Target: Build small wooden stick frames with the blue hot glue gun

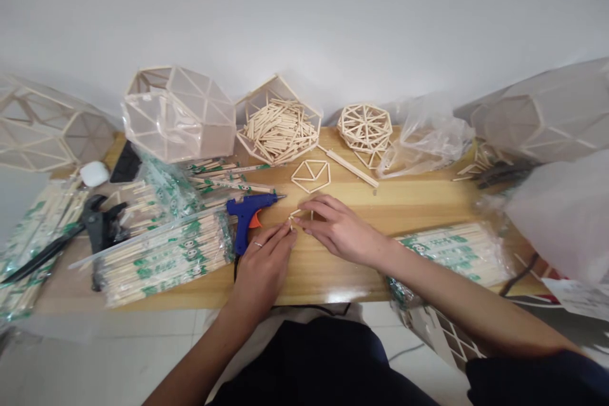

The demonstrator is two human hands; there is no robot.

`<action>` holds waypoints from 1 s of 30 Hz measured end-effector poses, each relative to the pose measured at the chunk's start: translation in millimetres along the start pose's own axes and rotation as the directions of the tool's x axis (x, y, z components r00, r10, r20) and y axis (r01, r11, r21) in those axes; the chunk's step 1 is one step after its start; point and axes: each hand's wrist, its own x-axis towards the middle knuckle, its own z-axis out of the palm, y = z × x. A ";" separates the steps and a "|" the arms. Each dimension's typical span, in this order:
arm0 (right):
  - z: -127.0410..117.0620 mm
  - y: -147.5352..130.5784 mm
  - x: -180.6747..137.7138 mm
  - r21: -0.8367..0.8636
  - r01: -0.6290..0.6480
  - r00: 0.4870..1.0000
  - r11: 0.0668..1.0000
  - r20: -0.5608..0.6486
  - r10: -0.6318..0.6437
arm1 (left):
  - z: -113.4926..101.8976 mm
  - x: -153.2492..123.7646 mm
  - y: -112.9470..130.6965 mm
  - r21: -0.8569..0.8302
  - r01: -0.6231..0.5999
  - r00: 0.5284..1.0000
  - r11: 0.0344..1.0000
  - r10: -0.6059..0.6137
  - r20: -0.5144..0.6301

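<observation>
Both my hands rest on the wooden table point(419, 206), fingertips meeting over a small frame of thin wooden sticks point(299, 214). My left hand point(264, 264), with a ring on one finger, pinches one end of the sticks. My right hand point(337, 227) presses its fingers together on the other side of the same frame. A blue hot glue gun point(247, 216) lies just left of my hands, nozzle pointing right. A finished stick pentagon with inner triangles point(311, 175) lies beyond my fingers.
Packs of wrapped chopsticks point(166, 257) lie at left and at right point(451, 254). A geodesic stick bowl of cut sticks point(280, 127), a film-covered dome point(178, 111), a stack of stick frames point(365, 127), black pliers point(95, 228) and plastic bags point(431, 133) crowd the table's back.
</observation>
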 end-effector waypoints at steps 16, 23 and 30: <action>0.3 0.4 0.0 -0.027 0.027 1.000 0.999 -0.010 -0.028 | -0.2 0.6 0.8 0.012 -0.012 1.000 1.000 0.012 -0.013; 0.6 0.3 -0.1 -0.038 0.044 0.999 0.998 -0.019 -0.045 | 0.1 0.2 0.8 0.004 0.001 1.000 1.000 -0.001 0.003; 0.1 0.4 0.0 -0.038 0.031 0.999 0.999 -0.010 -0.031 | -0.3 0.2 1.3 0.010 0.000 1.000 1.000 0.000 0.001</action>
